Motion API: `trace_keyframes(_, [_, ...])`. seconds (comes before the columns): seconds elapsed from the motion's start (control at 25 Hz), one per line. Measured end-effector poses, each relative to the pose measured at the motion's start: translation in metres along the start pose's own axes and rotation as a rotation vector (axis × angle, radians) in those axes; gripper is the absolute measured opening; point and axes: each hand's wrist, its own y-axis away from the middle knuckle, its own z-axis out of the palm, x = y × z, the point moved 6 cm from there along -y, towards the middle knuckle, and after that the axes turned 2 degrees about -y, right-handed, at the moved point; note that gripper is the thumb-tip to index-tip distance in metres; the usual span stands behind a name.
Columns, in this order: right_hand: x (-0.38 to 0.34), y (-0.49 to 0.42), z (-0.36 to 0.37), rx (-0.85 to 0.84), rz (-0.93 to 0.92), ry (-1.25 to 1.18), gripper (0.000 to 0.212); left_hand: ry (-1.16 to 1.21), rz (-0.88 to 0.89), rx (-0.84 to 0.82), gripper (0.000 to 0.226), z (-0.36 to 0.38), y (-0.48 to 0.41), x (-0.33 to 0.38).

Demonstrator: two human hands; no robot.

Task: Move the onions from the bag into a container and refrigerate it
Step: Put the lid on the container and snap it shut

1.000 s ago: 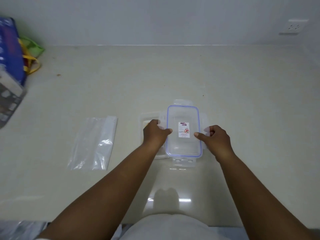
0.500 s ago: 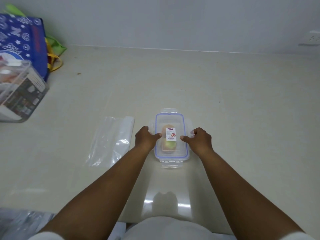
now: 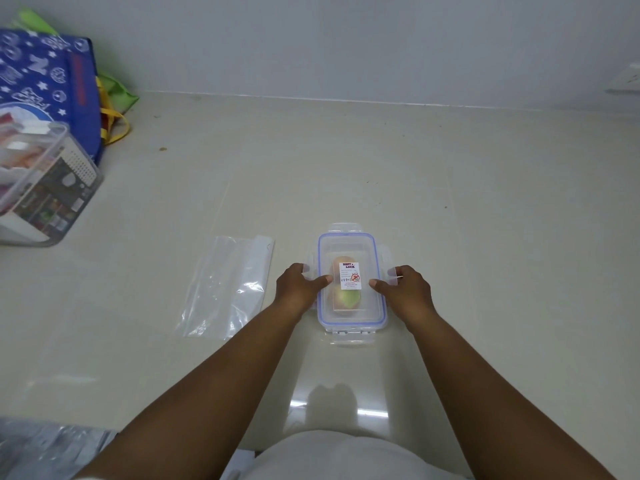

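Observation:
A clear rectangular container (image 3: 350, 317) with a blue-rimmed lid sits on the pale counter in front of me. Through the lid I see two onions (image 3: 346, 299), partly covered by a white label. My left hand (image 3: 299, 284) grips the container's left side, thumb on the lid. My right hand (image 3: 403, 287) grips the right side by the side latch, thumb on the lid. The latch flaps at the near and far ends stick outward. An empty clear plastic bag (image 3: 227, 287) lies flat to the left of the container.
A blue printed bag (image 3: 45, 84) with green and yellow handles stands at the far left against the wall. A clear box (image 3: 45, 181) with packaged goods lies in front of it. A wall socket (image 3: 628, 81) is at the far right. Crumpled plastic (image 3: 41, 448) lies bottom left.
A second ago the lid was held beside the open container; it now sits on the container over the onions. Both hands stay at its sides, and the view has shifted left.

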Motion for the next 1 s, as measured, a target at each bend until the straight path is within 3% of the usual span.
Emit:
trace_keyframes(0.32, [0.004,0.004,0.000,0.016,0.012,0.028,0.063,-0.020,-0.051,0.003,0.071,0.002,-0.003,-0.005])
trace_keyframes(0.44, [-0.010,0.009,-0.004,0.109,-0.090,0.228,0.071,-0.216,0.053,0.108,0.082,-0.002,-0.003,0.006])
trace_keyframes(0.52, [-0.023,0.013,-0.004,0.161,-0.208,0.477,0.059,-0.365,0.151,0.180,0.079,-0.002,-0.001,0.016])
trace_keyframes(0.6, [-0.032,0.012,0.000,0.117,-0.236,0.601,0.034,-0.438,0.177,0.143,0.057,0.002,-0.002,0.021])
trace_keyframes(0.68, [-0.034,0.004,0.003,0.031,-0.148,0.549,0.032,-0.424,0.120,0.080,0.034,0.003,-0.006,0.022])
trace_keyframes(0.76, [-0.034,-0.006,0.002,-0.035,-0.062,0.466,0.033,-0.416,0.074,0.032,0.044,0.002,-0.009,0.023])
trace_keyframes(1.0, [-0.022,-0.026,-0.001,-0.122,0.099,0.176,0.038,-0.223,-0.065,-0.032,0.039,0.003,-0.023,0.018])
